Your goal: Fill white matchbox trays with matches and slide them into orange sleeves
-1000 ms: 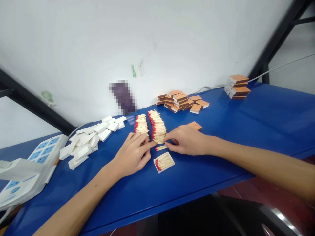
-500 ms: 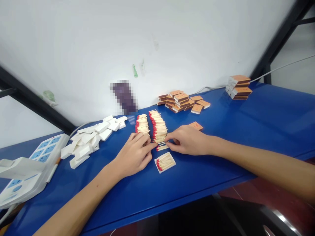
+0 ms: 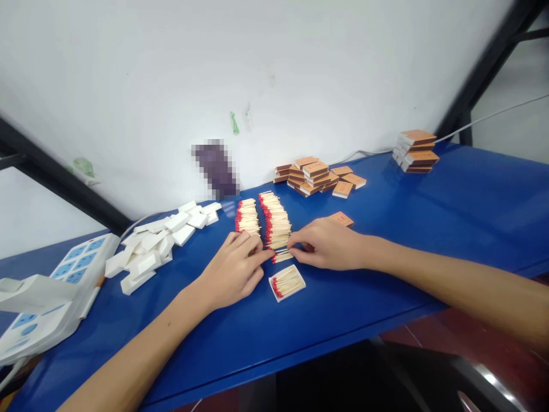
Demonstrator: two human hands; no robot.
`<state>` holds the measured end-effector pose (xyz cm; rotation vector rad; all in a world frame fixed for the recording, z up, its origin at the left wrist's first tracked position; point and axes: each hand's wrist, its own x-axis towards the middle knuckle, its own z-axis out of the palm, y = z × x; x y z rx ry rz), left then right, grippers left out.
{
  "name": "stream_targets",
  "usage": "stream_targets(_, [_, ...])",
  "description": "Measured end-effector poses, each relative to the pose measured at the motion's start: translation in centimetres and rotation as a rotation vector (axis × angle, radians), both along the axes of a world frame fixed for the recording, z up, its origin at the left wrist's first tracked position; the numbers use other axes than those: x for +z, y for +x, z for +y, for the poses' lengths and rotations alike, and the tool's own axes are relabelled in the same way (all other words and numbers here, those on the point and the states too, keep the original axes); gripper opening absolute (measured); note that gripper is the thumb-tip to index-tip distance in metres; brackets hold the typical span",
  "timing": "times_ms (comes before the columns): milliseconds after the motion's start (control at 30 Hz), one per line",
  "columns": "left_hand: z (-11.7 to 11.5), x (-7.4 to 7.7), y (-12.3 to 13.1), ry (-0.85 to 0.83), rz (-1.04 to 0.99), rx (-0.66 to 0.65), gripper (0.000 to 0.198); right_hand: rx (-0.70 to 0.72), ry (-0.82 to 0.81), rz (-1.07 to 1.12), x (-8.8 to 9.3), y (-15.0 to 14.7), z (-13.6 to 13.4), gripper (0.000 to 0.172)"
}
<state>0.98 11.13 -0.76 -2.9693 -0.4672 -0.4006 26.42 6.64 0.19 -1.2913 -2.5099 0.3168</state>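
Two rows of red-headed matches lie side by side, the left row [image 3: 247,216] and the longer right row [image 3: 275,220]. A few separate matches [image 3: 282,256] sit at the near end of the right row. My left hand [image 3: 235,266] stretches its index finger to their red heads, its thumb apart and other fingers bent by the left row. My right hand [image 3: 323,245] closes thumb and fingertips on the plain ends of these matches; the exact grip is partly hidden. Just nearer me is an open white matchbox tray [image 3: 287,283] holding matches.
White empty trays [image 3: 150,240] are heaped at left, beside a power strip [image 3: 64,286]. Orange matchboxes [image 3: 315,174] are piled at the wall, with another stack [image 3: 416,151] far right. One matchbox cover [image 3: 342,219] lies behind my right hand. The blue table's edge [image 3: 266,366] runs nearest me.
Almost nothing differs. Both hands keep their places at the matches, and the view has shifted very slightly.
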Motion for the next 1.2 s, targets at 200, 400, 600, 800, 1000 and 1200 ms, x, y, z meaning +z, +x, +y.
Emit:
stream_targets(200, [-0.01, -0.12, 0.04, -0.015, -0.002, 0.011, 0.032, -0.052, 0.057, -0.052, -0.05, 0.24, 0.11, 0.016])
stream_targets(400, [0.1, -0.1, 0.04, -0.023, -0.008, 0.008, 0.032, -0.089, 0.049, -0.085, -0.17, 0.23, 0.25, 0.008])
stream_targets(600, [-0.01, -0.1, 0.06, -0.028, -0.022, 0.025, 0.032, -0.066, 0.027, -0.073, -0.2, 0.19, 0.25, 0.009])
stream_targets(800, [-0.07, -0.18, 0.03, -0.003, -0.053, 0.051, 0.034, -0.056, 0.003, -0.044, -0.2, 0.1, 0.28, 0.01])
stream_targets(1000, [-0.18, -0.07, 0.23, 0.005, -0.064, 0.074, 0.033, -0.031, -0.033, -0.025, -0.21, 0.02, 0.28, 0.01])
stream_targets(1200, [-0.14, -0.05, 0.22, 0.006, -0.076, 0.072, 0.033, -0.014, -0.034, -0.012, -0.4, 0.01, 0.27, 0.01])
